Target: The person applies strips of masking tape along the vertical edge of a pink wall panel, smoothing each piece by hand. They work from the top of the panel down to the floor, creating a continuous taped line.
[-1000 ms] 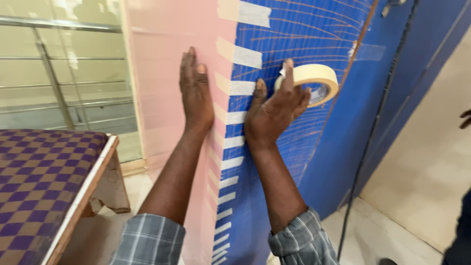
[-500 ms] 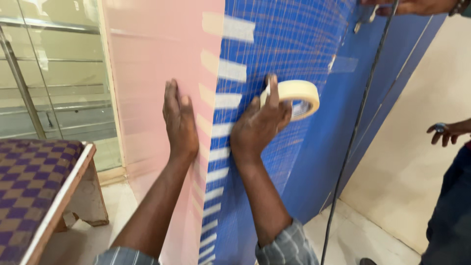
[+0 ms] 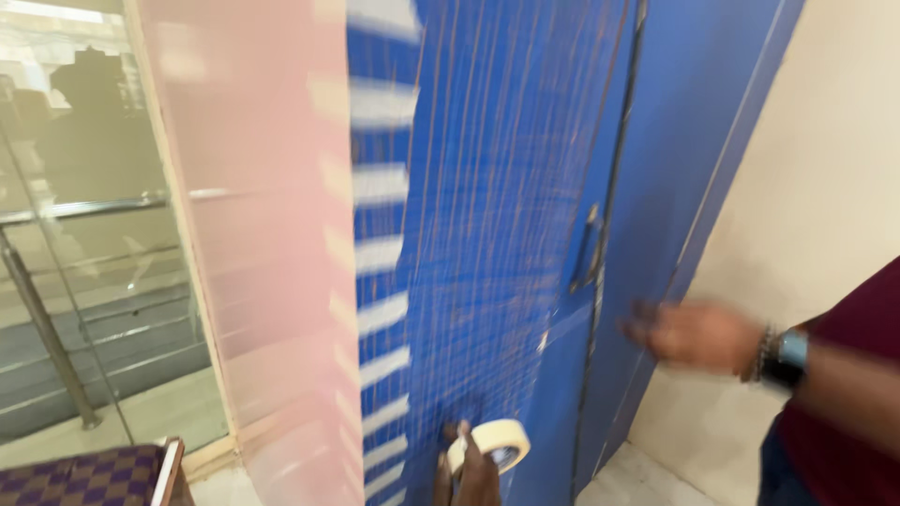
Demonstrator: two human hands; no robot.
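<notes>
— What is the hand [image 3: 473,473] at the bottom edge holding?

— A roll of masking tape [image 3: 489,444], a pale cream ring with a hollow middle. The fingers are closed round it, one poking up just left of the ring. It sits low down, near the camera, touching or almost touching the blue panel [image 3: 487,215]. Which of the person's hands it is I cannot tell; only one shows.

— What is the panel like?

— Flat, smooth, tall, lined with thin pale streaks. Short strips of tape [image 3: 380,253] run down its left edge like rungs, lapping onto a pink sheet [image 3: 262,215] that looks glossy.

— And to the right?

— A blue door with a dark handle [image 3: 589,245], then a plain cream wall [image 3: 825,159]. Another person's hand [image 3: 694,333], blurred, fingers loosely spread, reaches in, with a beaded band and a watch [image 3: 786,354] at the wrist.
</notes>
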